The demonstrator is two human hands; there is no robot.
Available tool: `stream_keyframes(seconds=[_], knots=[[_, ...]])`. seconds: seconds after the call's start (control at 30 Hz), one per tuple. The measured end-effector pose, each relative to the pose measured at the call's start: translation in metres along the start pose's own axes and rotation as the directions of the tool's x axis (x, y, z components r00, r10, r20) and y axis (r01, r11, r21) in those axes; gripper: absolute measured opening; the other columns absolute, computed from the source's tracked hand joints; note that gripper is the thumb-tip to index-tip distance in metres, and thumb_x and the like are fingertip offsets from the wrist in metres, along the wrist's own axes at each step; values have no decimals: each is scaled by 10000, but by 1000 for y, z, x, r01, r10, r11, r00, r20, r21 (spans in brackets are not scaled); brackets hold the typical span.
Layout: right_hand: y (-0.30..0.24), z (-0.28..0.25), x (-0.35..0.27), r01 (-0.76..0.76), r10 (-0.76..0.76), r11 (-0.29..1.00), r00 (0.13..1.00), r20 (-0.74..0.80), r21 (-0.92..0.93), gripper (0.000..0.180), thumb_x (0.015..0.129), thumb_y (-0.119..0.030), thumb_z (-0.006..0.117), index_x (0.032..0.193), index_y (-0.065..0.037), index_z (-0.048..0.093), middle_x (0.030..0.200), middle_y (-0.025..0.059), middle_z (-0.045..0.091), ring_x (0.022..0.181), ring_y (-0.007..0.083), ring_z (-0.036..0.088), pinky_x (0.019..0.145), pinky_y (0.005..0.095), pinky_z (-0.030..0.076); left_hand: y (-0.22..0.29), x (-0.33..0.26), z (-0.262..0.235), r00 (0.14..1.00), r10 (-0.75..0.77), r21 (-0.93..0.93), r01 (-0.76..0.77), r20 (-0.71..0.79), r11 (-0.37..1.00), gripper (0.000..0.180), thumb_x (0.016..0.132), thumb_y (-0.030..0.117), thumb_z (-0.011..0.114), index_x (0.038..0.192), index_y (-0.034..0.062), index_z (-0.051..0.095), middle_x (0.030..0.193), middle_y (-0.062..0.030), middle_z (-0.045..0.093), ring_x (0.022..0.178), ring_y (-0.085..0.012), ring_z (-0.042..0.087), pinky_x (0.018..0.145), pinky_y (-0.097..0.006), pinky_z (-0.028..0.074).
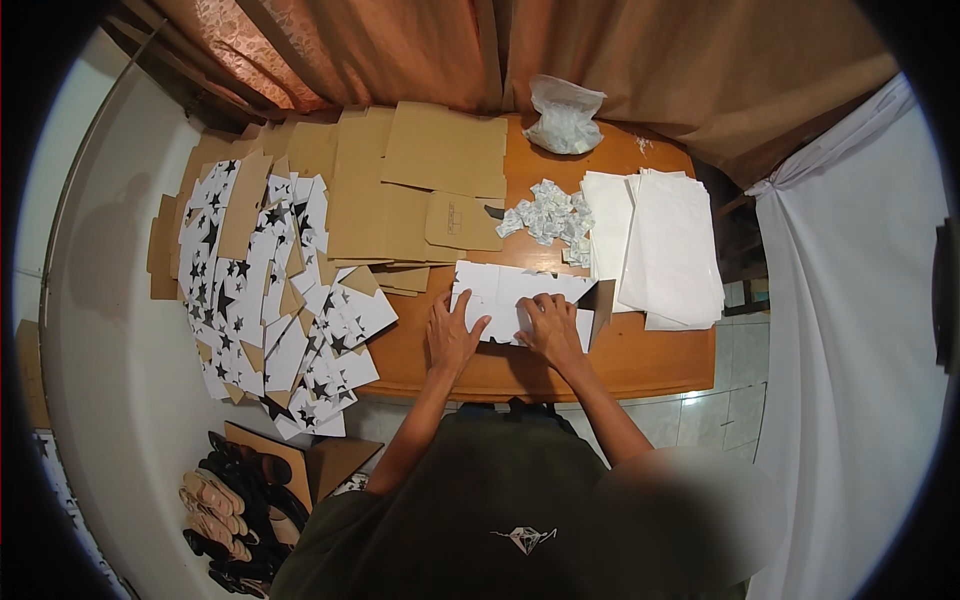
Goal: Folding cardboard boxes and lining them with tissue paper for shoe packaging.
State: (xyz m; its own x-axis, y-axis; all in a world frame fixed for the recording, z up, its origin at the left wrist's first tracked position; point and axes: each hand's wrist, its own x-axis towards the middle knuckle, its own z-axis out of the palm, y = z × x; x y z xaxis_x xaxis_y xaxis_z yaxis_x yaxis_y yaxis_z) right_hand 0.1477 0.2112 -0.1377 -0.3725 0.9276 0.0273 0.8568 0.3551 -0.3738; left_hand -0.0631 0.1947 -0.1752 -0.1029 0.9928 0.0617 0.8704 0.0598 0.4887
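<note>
**A:** What did the hands have hold of?

**B:** Neither had closed round anything. The left hand (452, 335) lay flat, fingers spread, pressing on the near left part of a white box blank (520, 295). The right hand (551, 328) was bent over the blank's near edge, fingers curled down on it; I couldn't tell whether it pinched a flap or only pushed.

**A:** And where was the blank?

**B:** On the wooden table (640, 360), near the front edge, straight ahead of the person. A brown flap stood up at its right end, so I judged the folding had only begun; the piece was mostly flat.

**A:** How much was left?

**B:** A lot, by the look of it. To the left lay a big spread of star-printed flat blanks (265, 300), some brown side up, none folded. Behind were plain brown cardboard sheets (420, 180).

**A:** Any finished boxes?

**B:** None that I could see. To the right was a stack of white sheets (665, 245), just beside a small heap of little crumpled white packets (548, 215), with a clear plastic bag (565, 115) at the back. All seemed untouched supply.
</note>
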Motion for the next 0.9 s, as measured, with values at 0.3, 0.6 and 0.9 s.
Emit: stream_keyframes(seconds=[0.3,0.6,0.9], knots=[[-11,8,30,12,-12,1000,1000,-11,5,329,870,-276,742,1137,-96,674,1165,126,604,1109,320,528,924,480,423,-8,2,-9,993,106,-153,-112,-47,982,539,838,321,797,1299,117,606,1405,-210,443,1282,-427,474,1029,-514,450],[-12,16,33,39,-37,999,998,-51,27,291,865,-249,741,1080,-60,689,1191,150,604,1131,343,536,962,500,437,-18,11,-13,982,189,-217,-189,-23,958,568,800,319,829,1287,126,609,1475,-210,410,1330,-432,458,1060,-503,447],[4,11,49,-54,53,997,998,17,51,281,843,-93,705,1121,-54,685,1186,186,614,1113,396,563,897,477,513,-9,15,-23,975,196,-322,-155,100,934,635,729,372,869,1241,117,593,1494,-205,383,1347,-455,445,1051,-515,465]])
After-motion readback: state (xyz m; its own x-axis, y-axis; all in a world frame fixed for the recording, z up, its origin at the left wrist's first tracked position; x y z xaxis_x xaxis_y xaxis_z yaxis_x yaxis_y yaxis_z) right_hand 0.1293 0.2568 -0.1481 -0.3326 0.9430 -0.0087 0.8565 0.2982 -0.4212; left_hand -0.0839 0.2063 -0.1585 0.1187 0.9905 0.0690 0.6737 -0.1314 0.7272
